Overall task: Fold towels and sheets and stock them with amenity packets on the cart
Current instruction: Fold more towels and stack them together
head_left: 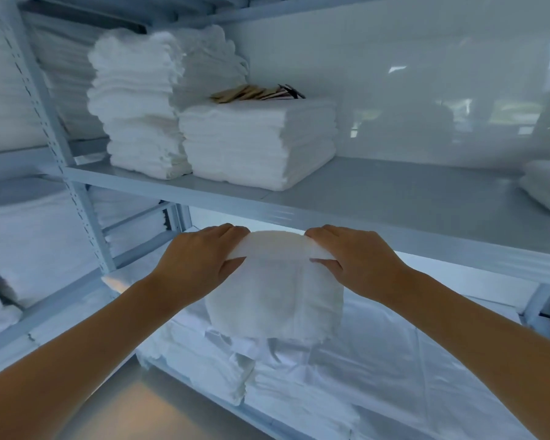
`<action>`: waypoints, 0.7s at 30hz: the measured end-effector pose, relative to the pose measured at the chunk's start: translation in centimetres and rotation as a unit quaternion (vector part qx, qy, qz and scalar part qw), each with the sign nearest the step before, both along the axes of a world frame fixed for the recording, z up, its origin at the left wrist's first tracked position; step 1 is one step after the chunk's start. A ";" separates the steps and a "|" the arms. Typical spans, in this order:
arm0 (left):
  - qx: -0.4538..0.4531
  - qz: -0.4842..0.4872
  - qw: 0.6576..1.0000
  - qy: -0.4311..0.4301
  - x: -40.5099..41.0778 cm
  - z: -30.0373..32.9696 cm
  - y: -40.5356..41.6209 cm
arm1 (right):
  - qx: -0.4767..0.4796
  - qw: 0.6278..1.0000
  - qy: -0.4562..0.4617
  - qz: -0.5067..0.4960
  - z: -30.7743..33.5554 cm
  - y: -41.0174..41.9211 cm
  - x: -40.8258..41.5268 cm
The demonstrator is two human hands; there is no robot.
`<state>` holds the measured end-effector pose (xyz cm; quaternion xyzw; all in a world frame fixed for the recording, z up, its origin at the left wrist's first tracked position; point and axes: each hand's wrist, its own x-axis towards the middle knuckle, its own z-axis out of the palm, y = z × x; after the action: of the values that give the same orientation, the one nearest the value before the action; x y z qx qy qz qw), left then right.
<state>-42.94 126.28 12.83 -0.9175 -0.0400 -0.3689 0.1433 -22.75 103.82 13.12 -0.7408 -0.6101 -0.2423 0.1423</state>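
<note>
— Nearest? Loose white sheets [378, 376] spread over the lower shelf [159, 404], a folded pile [204, 360] at their left edge.

— And above those? Small white towel [277, 296] hanging in the air, gripped at its top corners by left hand [200, 262] and right hand [359, 262]; top edge stretched left to right, body drooping down.

— Farther back? Upper shelf [394, 192] just behind the hands, carrying two towel stacks [258, 141], brown packets [254, 92] atop the lower stack.

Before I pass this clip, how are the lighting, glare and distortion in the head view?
Head view: cool bluish light with a warm patch at bottom centre; glare on the glossy wall; wide-angle bending of the shelf edges and forearms; whites nearly blown out, so the towel held by the left hand and right hand shows little texture.
</note>
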 end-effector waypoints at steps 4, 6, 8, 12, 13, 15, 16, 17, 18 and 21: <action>-0.008 -0.021 1.000 -0.002 -1.2 -0.3 1.3 | -0.024 1.000 0.005 -0.020 -0.3 0.6 -1.5; -0.026 -0.035 0.999 -0.008 -0.8 -0.5 1.4 | -0.025 0.999 0.011 -0.039 -0.1 0.3 -1.6; -0.042 -0.051 0.998 -0.013 0.3 -0.6 1.1 | -0.028 0.998 0.015 -0.062 0.3 -0.6 -1.2; -0.070 -0.094 0.993 0.008 3.8 -0.4 0.1 | -0.035 0.994 0.010 -0.108 1.4 -2.8 1.0; -0.080 -0.109 0.991 0.014 5.3 -0.3 -0.1 | -0.035 0.992 0.011 -0.121 1.7 -3.6 2.0; -0.094 -0.133 0.986 0.022 7.4 0.1 -0.3 | -0.032 0.990 0.017 -0.138 2.2 -4.5 3.6; -0.099 -0.145 0.984 0.021 8.8 0.2 -0.5 | -0.030 0.988 0.021 -0.150 2.4 -5.0 4.6; -0.101 -0.156 0.982 0.019 10.3 0.4 -0.6 | -0.028 0.986 0.027 -0.161 2.6 -5.5 5.8; -0.103 -0.164 0.981 0.017 11.9 0.6 -0.9 | -0.027 0.984 0.032 -0.171 2.7 -6.0 7.0; -0.112 -0.180 0.977 0.016 16.8 0.9 -1.6 | -0.030 0.978 0.042 -0.201 3.2 -7.3 11.2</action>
<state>-26.15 124.65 13.72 -0.9257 0.0873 -0.3669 -0.0284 -11.52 96.47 16.32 -0.8615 -0.4497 -0.2165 0.0940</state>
